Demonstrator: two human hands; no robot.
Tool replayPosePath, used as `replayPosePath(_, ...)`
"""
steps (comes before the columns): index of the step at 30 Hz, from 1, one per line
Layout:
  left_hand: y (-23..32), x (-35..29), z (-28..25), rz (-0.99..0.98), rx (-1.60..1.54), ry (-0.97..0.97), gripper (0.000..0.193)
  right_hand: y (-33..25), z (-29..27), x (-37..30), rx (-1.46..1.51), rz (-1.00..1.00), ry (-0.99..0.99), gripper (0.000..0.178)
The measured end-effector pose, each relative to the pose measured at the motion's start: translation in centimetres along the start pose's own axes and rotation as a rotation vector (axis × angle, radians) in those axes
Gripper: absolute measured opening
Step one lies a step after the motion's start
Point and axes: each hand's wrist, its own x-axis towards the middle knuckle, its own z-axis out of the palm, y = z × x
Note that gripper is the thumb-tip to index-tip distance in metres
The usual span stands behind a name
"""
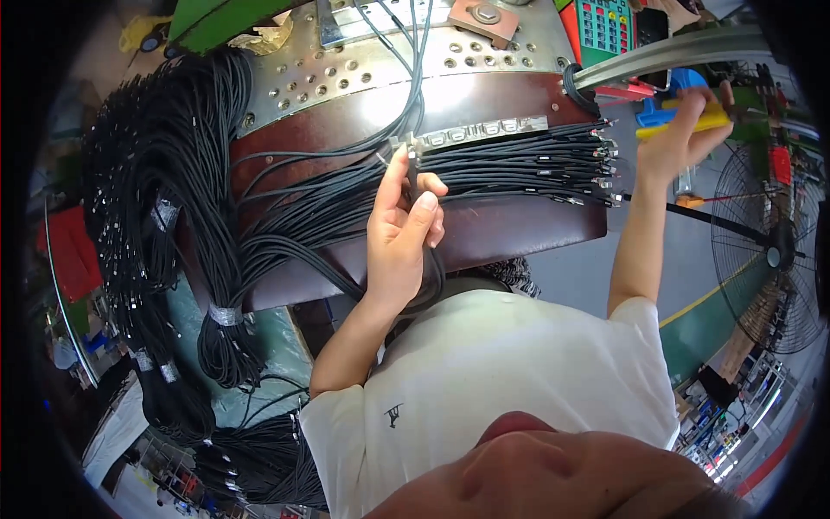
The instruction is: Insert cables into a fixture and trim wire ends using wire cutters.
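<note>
My left hand [399,238] is closed round a black cable [413,169], its index fingertip at the cable's metal-tipped end. That end sits by the left end of a clear, slotted strip [484,131]. Beneath the strip, a row of black cables [501,173] lies side by side on the dark red board [527,233], their metal connectors [603,160] toward the right. Out to the right, my raised right hand [670,151] has its fingers bent round a tool with yellow and blue parts [711,118]; the tool's exact kind is hard to make out.
Thick bundles of black cables [199,173] hang over the board's left side. A perforated metal plate [346,73] with a bolted copper-coloured block [486,16] lies behind. A metal bar [674,56], a green-and-red device with keys [605,26] and a fan [769,251] stand right.
</note>
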Motion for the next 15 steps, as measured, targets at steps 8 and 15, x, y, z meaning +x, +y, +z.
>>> replayPosePath(8,-0.3,0.2,0.7,-0.018,-0.054,-0.105,0.035,21.1,1.0,6.1,-1.123,-0.143,-0.434,0.061)
replayPosePath(15,-0.3,0.4,-0.2,-0.16,-0.178,-0.069,0.025,13.8,-0.3,3.4,-0.561,-0.139,-0.299,0.029)
